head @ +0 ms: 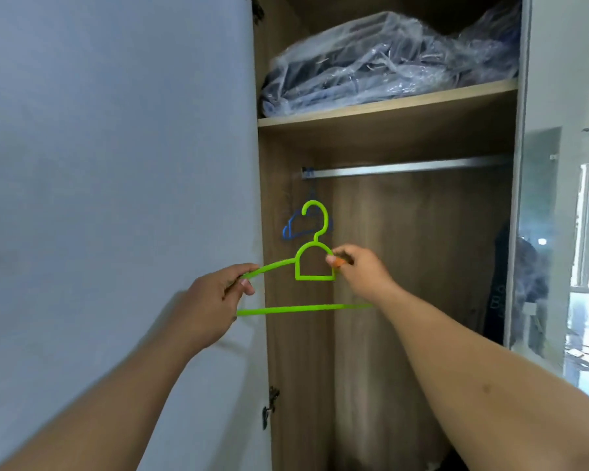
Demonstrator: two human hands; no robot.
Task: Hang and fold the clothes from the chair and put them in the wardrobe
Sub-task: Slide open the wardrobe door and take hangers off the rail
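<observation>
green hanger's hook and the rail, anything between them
In the head view, a blue hanger hangs from the rail, just behind the green hanger hook; otherwise only bare wardrobe wood.

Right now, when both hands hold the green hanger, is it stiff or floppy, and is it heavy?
The green hanger probably is stiff: its thin bars keep straight lines while the left hand and right hand pinch it only at the shoulders. It seems light, since fingertips alone carry it. The smooth plastic may slip somewhat.

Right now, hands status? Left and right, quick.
Left hand: pinches the green hanger at its left shoulder arm.
Right hand: grips the same hanger by its right shoulder, near the neck.
</observation>
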